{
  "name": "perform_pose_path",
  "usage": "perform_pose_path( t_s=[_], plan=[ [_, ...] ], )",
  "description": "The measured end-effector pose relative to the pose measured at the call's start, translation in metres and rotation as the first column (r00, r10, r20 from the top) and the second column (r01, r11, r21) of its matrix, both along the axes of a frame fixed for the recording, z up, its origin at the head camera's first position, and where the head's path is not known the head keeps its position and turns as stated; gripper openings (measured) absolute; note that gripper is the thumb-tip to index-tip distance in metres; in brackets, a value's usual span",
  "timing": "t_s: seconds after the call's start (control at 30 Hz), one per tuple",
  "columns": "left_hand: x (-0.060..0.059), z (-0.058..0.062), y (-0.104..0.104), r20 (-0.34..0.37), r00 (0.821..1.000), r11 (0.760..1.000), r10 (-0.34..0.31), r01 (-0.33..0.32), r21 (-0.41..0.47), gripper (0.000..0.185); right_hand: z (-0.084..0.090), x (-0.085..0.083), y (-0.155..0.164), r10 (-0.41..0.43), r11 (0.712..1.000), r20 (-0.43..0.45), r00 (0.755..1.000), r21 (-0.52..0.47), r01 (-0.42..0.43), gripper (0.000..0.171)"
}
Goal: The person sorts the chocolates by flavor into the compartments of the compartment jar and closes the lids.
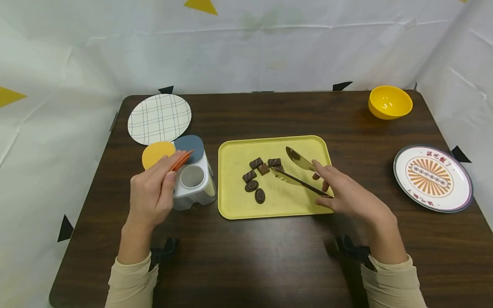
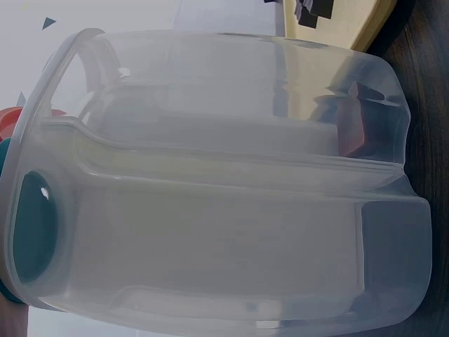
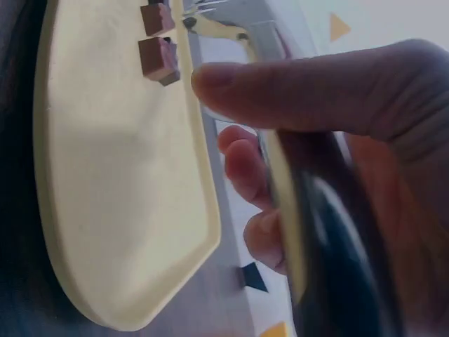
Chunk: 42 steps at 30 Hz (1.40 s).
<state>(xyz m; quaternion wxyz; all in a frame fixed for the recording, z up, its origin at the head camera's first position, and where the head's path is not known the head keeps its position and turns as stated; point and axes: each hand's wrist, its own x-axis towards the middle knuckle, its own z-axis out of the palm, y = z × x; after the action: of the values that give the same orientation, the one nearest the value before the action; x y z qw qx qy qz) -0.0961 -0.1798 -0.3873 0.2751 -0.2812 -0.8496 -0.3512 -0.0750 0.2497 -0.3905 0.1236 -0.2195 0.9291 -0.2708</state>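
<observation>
My left hand (image 1: 152,188) pinches an orange-red lid (image 1: 182,161), tilted on edge over a translucent multi-cup container (image 1: 197,197). One round cup (image 1: 191,176) stands uncovered; a yellow lid (image 1: 158,153) and a blue lid (image 1: 189,146) are beside it. In the left wrist view, the container's clear wall (image 2: 210,246) fills most of the picture. My right hand (image 1: 354,199) holds metal tongs (image 1: 301,161) over the yellow tray (image 1: 235,149), their arms spread apart. The lower tip overlaps dark chocolates (image 1: 274,162); square and oval pieces (image 1: 259,196) lie on the tray.
A checked white plate (image 1: 159,119) lies at the back left, behind the container. At the back right stands a yellow bowl (image 1: 390,102), with a patterned plate (image 1: 433,179) nearer on the right. White sheets (image 1: 262,55) hang around the table's back and sides.
</observation>
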Motion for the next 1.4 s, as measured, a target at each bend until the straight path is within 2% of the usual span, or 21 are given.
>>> perform_pose_path(
  t_s=[0.17, 0.47, 0.63, 0.77, 0.93, 1.4],
  plan=[
    [0.0, 0.0, 0.0, 0.003, 1.0, 1.0, 0.002, -0.002, 0.001, 0.041, -0.001, 0.002, 0.0, 0.037, 0.999, -0.046, 0.998, 0.014, -0.036, 0.084],
    [0.001, 0.001, 0.001, 0.023, 1.0, 1.0, 0.009, -0.009, 0.003, 0.041, -0.008, 0.0, 0.0, -0.05, 0.999, -0.065, 0.997, -0.006, 0.049, 0.067],
    [0.001, 0.001, 0.001, 0.021, 1.0, 1.0, 0.007, -0.007, 0.007, 0.041, -0.012, 0.0, 0.002, -0.089, 0.995, -0.097, 0.991, 0.04, 0.093, 0.064],
    [0.001, 0.001, 0.001, 0.021, 1.0, 1.0, 0.007, -0.007, 0.005, 0.041, -0.012, 0.0, 0.004, -0.157, 0.985, -0.057, 0.986, 0.069, 0.16, 0.069],
    [0.001, 0.001, 0.001, 0.018, 1.0, 1.0, 0.01, -0.01, 0.006, 0.042, -0.013, -0.002, 0.006, -0.235, 0.971, -0.002, 0.972, 0.036, 0.235, 0.069],
    [0.001, 0.0, 0.001, 0.02, 1.0, 1.0, 0.01, -0.01, 0.005, 0.041, -0.019, -0.001, 0.005, -0.258, 0.956, -0.199, 0.945, 0.088, 0.279, 0.045]
  ],
)
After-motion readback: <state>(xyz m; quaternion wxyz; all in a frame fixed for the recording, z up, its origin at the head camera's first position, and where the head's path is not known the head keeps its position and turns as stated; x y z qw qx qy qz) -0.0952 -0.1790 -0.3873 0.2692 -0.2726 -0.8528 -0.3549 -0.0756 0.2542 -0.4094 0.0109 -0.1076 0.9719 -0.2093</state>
